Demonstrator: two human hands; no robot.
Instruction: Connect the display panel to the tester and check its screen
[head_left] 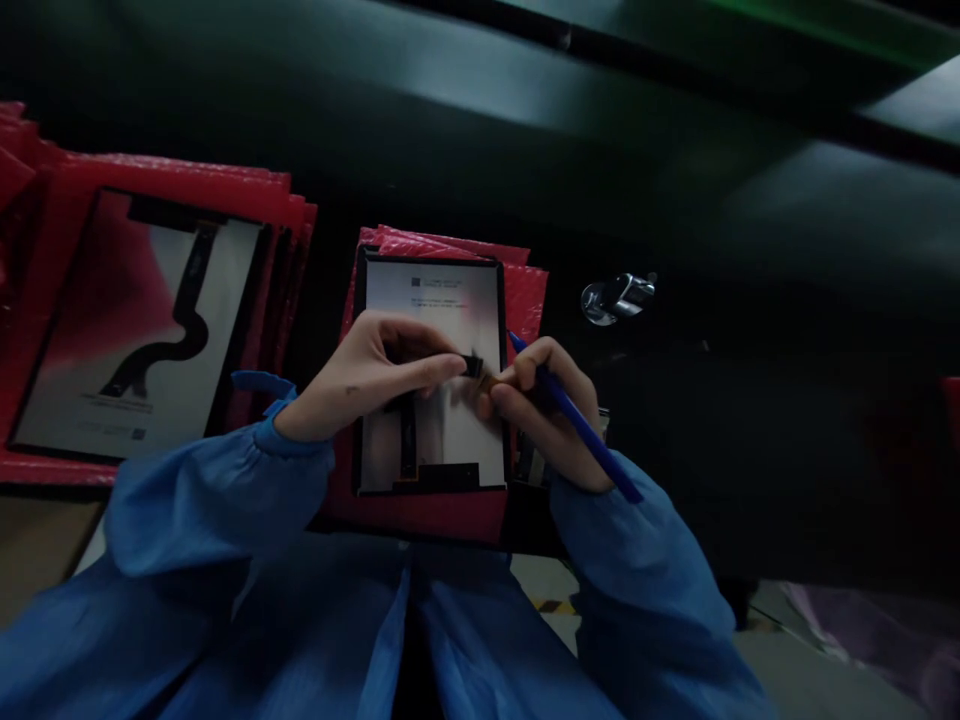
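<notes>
On the dark desk (750, 300) a panel (435, 300) lies on red bags (525, 290). The left hand (367, 375) pinches a black flex cable (474, 364) at the panel's middle. The right hand (544, 405) meets it there, fingertips on the cable's end, a blue pen (577, 425) tucked in its grip. At far left lies another panel (142, 320) on a red stack (45, 200). A shiny metal piece (619, 297) sits to the right.
</notes>
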